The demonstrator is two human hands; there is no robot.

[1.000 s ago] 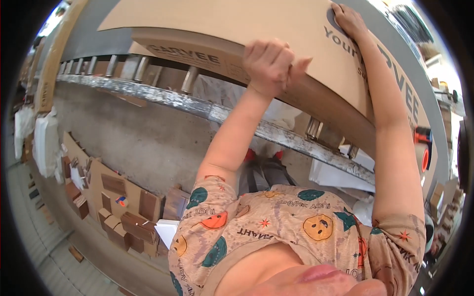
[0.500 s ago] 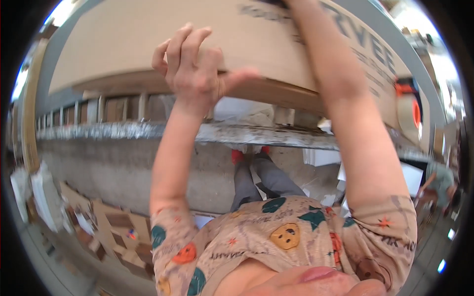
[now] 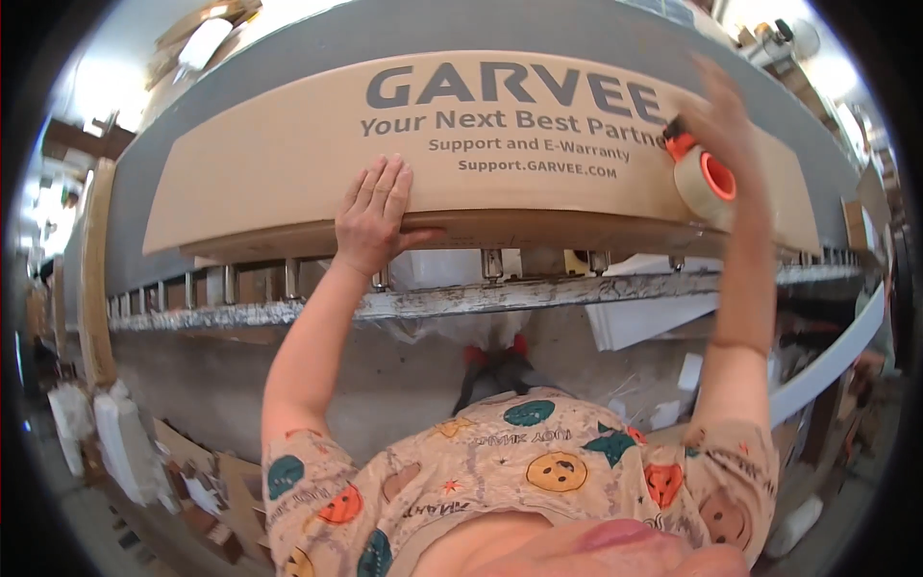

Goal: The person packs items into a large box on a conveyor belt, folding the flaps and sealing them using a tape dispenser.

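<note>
A long brown cardboard box with dark print lies across in front of me. My left hand rests on its near top edge, left of the middle, fingers stretched flat and thumb out to the right; it grips nothing. Near the box's right end, a tape dispenser with a red core and a roll of clear tape sits on top. My right hand is just beside and beyond the dispenser, smeared by motion, so its fingers cannot be read and I cannot tell whether it touches the dispenser.
Under the box runs a roller conveyor with a worn metal rail. Behind it lies a grey surface. White sheets lean below the rail on the right. A cardboard post stands at the left, with cardboard scraps on the floor.
My left hand has come down from a raised, spread pose to lie on the box. My right hand has drawn back from the far side toward the dispenser. More of the box top shows.
</note>
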